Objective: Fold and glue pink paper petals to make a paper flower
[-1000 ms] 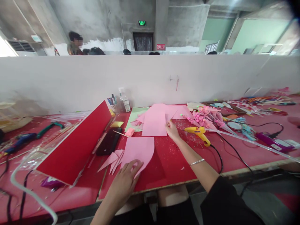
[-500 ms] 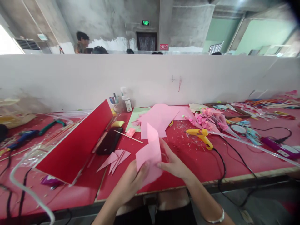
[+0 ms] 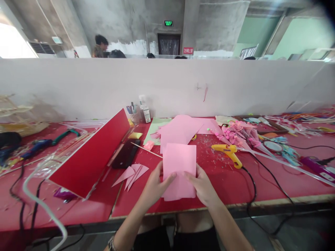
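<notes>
Between my hands is a pink sheet of paper (image 3: 179, 160), held upright above the table's front edge and facing me nearly square. My left hand (image 3: 158, 183) grips its left side, thumb across the front. On the right side my right hand (image 3: 204, 184) grips it the same way; the fingers of both hands are mostly behind the paper. Several folded pink paper pieces (image 3: 133, 174) lie to the left of my left hand. Beyond the held sheet, larger pink sheets (image 3: 180, 127) rest over a green sheet (image 3: 154, 125).
A yellow glue gun (image 3: 227, 153) lies to the right, its cord running off the front edge. Behind it is a heap of pink cones (image 3: 235, 134). At left, a red board (image 3: 91, 160) leans beside a black phone (image 3: 125, 155). A white partition (image 3: 104, 87) closes the back.
The pink paper has gone from bent and angled to flat and facing me. Both hands now grip its opposite sides. The whole view has shifted slightly.
</notes>
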Demonstrator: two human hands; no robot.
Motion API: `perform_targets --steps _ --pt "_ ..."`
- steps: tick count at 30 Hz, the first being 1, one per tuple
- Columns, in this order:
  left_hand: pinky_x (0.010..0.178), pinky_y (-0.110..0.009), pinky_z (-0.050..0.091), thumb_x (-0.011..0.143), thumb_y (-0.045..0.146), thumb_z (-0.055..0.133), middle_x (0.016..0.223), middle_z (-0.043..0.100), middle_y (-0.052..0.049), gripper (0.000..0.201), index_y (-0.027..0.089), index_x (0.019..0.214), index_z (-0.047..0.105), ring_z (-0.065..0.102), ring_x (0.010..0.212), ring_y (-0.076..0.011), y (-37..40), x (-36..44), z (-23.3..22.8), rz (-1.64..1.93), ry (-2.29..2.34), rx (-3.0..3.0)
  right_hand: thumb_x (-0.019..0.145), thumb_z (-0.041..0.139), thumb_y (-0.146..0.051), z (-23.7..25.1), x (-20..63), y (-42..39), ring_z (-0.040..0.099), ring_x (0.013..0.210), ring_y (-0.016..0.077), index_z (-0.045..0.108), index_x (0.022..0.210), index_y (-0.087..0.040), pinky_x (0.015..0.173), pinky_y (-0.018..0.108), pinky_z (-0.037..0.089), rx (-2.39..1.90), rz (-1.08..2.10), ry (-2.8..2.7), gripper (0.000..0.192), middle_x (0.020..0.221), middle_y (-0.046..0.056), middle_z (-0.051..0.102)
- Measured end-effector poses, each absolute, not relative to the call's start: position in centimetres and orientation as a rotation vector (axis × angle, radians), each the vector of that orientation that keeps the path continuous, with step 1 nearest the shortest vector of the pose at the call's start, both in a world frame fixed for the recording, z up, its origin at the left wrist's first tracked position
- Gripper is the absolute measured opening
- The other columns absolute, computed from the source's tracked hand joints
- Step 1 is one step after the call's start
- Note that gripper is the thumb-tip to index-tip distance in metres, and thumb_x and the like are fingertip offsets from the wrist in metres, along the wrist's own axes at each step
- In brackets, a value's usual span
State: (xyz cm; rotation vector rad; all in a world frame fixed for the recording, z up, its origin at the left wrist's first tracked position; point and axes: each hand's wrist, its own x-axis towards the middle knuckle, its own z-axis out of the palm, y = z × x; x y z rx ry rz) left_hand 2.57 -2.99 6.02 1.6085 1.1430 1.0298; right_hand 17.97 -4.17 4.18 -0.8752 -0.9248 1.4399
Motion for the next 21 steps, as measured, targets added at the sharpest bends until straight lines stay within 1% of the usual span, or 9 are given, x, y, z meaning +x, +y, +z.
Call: perform_targets --steps 1,3,6,10,14,16,18,21 --pt "0.074 -0.031 0.047 0.078 0.035 0.051 0.097 0.060 -0.008 0.034 0.014 0.105 0.051 0.056 0.089 -0.0208 -3.2 2.6 6.1 0.955 1.100 1.577 0.066 0.066 -0.026 4.2 17.9 -4.2 0.061 0.079 0.0198 0.053 0.103 -0.019 0.070 0.033 0.048 -0.881 1.442 -0.930 0.039 0.094 0.004 0.065" --pt "0.065 -0.028 0.048 0.079 0.038 0.049 0.086 0.063 -0.007 0.031 0.012 0.094 0.057 0.058 0.080 -0.0205 -3.4 2.7 6.2 0.863 1.082 1.513 0.065 0.067 -0.024 4.2 17.8 -4.3 0.061 0.079 0.0192 0.053 0.102 -0.020 0.070 0.032 0.048 -0.884 1.441 -0.942 0.040 0.093 0.003 0.065" --pt "0.059 -0.025 0.048 0.077 0.040 0.051 0.083 0.065 -0.006 0.032 0.011 0.088 0.059 0.059 0.073 -0.0191 -3.4 2.7 6.3 0.873 1.134 1.450 0.065 0.067 -0.023 4.5 17.8 -4.4 0.060 0.082 0.0187 0.051 0.103 -0.020 0.073 0.032 0.048 -0.890 1.454 -0.971 0.041 0.095 0.003 0.064" --pt "0.063 -0.026 0.048 0.075 0.041 0.053 0.088 0.065 -0.006 0.033 0.012 0.091 0.059 0.059 0.078 -0.0199 -3.2 2.4 6.2 0.835 1.132 1.389 0.066 0.065 -0.023 5.3 18.1 -4.7 0.059 0.087 0.0205 0.050 0.104 -0.018 0.076 0.033 0.048 -0.936 1.443 -1.043 0.041 0.098 0.005 0.063" --pt "0.074 -0.030 0.047 0.076 0.040 0.053 0.097 0.064 -0.006 0.037 0.013 0.100 0.058 0.057 0.089 -0.0213 -3.3 1.6 6.2 0.734 1.053 1.314 0.067 0.064 -0.023 5.9 18.3 -4.9 0.059 0.087 0.0208 0.051 0.103 -0.017 0.076 0.033 0.048 -0.987 1.427 -1.075 0.039 0.097 0.005 0.063" --pt "0.078 -0.032 0.045 0.077 0.041 0.052 0.101 0.063 -0.006 0.037 0.014 0.102 0.058 0.057 0.091 -0.0213 -3.3 1.2 6.3 0.661 1.006 1.306 0.067 0.064 -0.025 5.8 18.3 -5.0 0.059 0.087 0.0211 0.051 0.102 -0.017 0.074 0.033 0.048 -0.998 1.439 -1.075 0.038 0.097 0.005 0.063" --pt "0.079 -0.033 0.045 0.078 0.042 0.050 0.097 0.065 -0.006 0.037 0.014 0.100 0.058 0.058 0.089 -0.0214 -3.4 0.9 6.2 0.580 0.968 1.309 0.068 0.063 -0.026 5.5 18.3 -5.0 0.059 0.087 0.0216 0.051 0.101 -0.017 0.073 0.033 0.049 -1.015 1.446 -1.078 0.037 0.096 0.006 0.063" --pt "0.078 -0.036 0.045 0.079 0.045 0.047 0.083 0.067 -0.006 0.040 0.013 0.101 0.058 0.059 0.085 -0.0221 -3.6 0.6 6.2 0.512 0.936 1.313 0.067 0.064 -0.026 4.9 18.3 -5.0 0.059 0.085 0.0214 0.052 0.101 -0.017 0.071 0.033 0.049 -1.028 1.430 -1.094 0.037 0.094 0.006 0.064"
